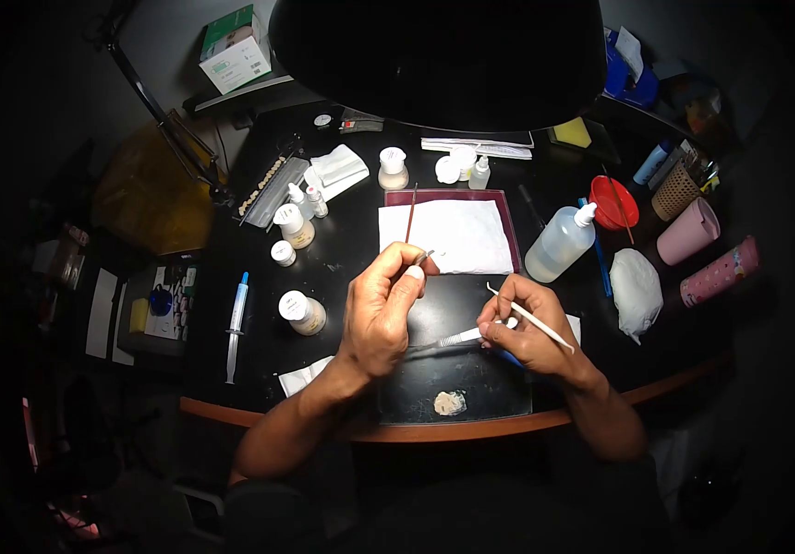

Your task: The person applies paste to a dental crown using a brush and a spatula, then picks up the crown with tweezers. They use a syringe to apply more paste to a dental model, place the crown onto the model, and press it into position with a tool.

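My left hand (381,303) is closed in a pinch, thumb against forefinger, over the dark board. A small dark-tipped piece (429,255) pokes out between the fingertips; I cannot tell what it is. Just beyond them, a thin brush (413,212) with a reddish-brown handle overlaps the white paper towel (462,231). My right hand (528,325) grips a slim white double-ended carving tool (543,327) with curved tips, held like a pen. Below its fingertips is a spatula with a ribbed white handle (464,338), its blade pointing left.
A lump of cream-coloured paste (450,403) lies near the table's front edge. Lidded jars (301,312) and a blue-tipped syringe (236,328) stand or lie left. To the right are a squeeze bottle (559,246), a red bowl (612,203) and a white bag (637,291). A dark lamp (439,65) overhangs the back.
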Demonstrator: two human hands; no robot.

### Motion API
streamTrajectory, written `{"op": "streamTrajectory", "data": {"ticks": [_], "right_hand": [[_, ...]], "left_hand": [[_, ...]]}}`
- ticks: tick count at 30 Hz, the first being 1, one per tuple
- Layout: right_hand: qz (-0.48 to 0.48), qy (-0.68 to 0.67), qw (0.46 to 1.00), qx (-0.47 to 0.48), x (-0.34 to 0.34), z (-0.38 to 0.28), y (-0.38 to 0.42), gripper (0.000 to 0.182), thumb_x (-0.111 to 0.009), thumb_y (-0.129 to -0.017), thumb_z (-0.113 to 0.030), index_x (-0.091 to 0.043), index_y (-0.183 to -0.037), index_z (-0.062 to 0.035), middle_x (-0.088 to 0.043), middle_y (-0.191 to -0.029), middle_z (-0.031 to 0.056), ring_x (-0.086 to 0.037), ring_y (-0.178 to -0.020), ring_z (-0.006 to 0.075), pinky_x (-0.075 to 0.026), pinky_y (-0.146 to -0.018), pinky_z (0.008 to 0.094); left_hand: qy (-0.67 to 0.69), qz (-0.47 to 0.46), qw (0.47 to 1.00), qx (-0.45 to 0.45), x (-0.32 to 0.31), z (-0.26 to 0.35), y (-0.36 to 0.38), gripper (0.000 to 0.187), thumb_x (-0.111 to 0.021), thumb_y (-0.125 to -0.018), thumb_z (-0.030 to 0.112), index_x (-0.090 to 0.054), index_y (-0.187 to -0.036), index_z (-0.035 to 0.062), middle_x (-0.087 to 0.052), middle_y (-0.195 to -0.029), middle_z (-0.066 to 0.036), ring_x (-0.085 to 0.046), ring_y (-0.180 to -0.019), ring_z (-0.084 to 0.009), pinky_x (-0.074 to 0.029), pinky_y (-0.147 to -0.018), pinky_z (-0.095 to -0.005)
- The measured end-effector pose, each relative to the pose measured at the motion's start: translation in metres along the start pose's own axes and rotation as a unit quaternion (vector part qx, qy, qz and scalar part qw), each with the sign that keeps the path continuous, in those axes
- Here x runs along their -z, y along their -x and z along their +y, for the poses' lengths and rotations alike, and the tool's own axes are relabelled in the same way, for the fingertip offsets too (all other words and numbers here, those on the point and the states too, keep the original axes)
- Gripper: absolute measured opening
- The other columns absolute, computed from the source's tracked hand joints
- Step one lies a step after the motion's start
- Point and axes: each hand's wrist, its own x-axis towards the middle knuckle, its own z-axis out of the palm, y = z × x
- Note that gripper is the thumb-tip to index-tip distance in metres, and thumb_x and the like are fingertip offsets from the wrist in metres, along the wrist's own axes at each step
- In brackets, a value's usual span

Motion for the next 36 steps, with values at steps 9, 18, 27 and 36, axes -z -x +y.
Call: {"op": "streamTrajectory", "data": {"ticks": [9,18,27,36], "right_hand": [[-0.008,0.228,0.97,0.081,-0.015,-0.006,0.003,0.019,-0.072,-0.082,0.008,-0.055,-0.084,0.0,-0.072,-0.088,0.0141,-0.074,-0.081,0.0263,-0.057,-0.072,0.0363],[-0.028,0.275,0.949,0.153,-0.019,0.009,0.003,0.013,-0.066,-0.077,0.012,-0.063,-0.084,0.0027,-0.069,-0.082,0.0144,-0.073,-0.075,0.0287,-0.057,-0.068,0.0366],[-0.042,0.309,0.937,0.156,-0.016,0.01,0.003,0.012,-0.067,-0.077,0.01,-0.064,-0.085,0.0017,-0.068,-0.08,0.0144,-0.071,-0.072,0.0316,-0.055,-0.066,0.0386],[-0.037,0.35,0.921,0.167,-0.018,-0.002,0.004,0.012,-0.078,-0.088,-0.009,-0.069,-0.086,-0.0021,-0.069,-0.078,0.0133,-0.069,-0.075,0.0307,-0.051,-0.069,0.041]], "left_hand": [[-0.095,-0.021,0.995,-0.022,-0.001,0.009,0.001,0.025,-0.051,-0.106,0.012,-0.071,-0.11,-0.0028,-0.066,-0.073,-0.006,-0.059,-0.064,-0.0089,-0.045,-0.058,-0.0283],[-0.136,-0.029,0.99,-0.017,-0.002,0.018,0.003,0.024,-0.05,-0.107,0.009,-0.071,-0.108,-0.0041,-0.068,-0.071,-0.008,-0.063,-0.061,-0.0111,-0.047,-0.055,-0.0288],[-0.176,-0.017,0.978,-0.112,-0.004,0.011,0.002,0.016,-0.056,-0.102,0.005,-0.07,-0.103,-0.003,-0.068,-0.071,-0.014,-0.069,-0.059,-0.0213,-0.051,-0.056,-0.0342],[-0.32,-0.048,0.922,-0.214,0.004,0.009,-0.002,0.007,-0.06,-0.096,0.0,-0.067,-0.095,-0.0014,-0.061,-0.066,-0.013,-0.063,-0.054,-0.0257,-0.047,-0.055,-0.0366]]}}
